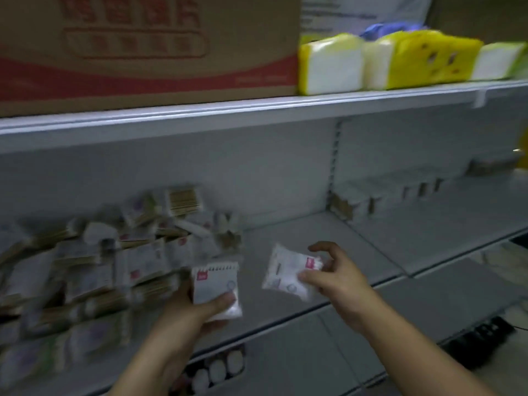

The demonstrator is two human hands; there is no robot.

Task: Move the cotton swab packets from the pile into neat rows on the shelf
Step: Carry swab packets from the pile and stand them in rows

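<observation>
A loose pile of cotton swab packets (94,264) covers the left part of the grey shelf (314,247). My left hand (200,307) grips one white packet (215,284) with a pink label, just right of the pile. To its right, my right hand (334,277) holds a second white packet (288,270) above the bare middle of the shelf. A row of packets (383,192) stands along the back at the right. The picture is blurred.
On the upper shelf (257,110) stand a brown cardboard box (143,47) with red print and yellow-and-white tissue packs (400,61). Below the shelf's front edge, round white items (217,370) show on a lower level. A dark object (480,338) lies at the lower right.
</observation>
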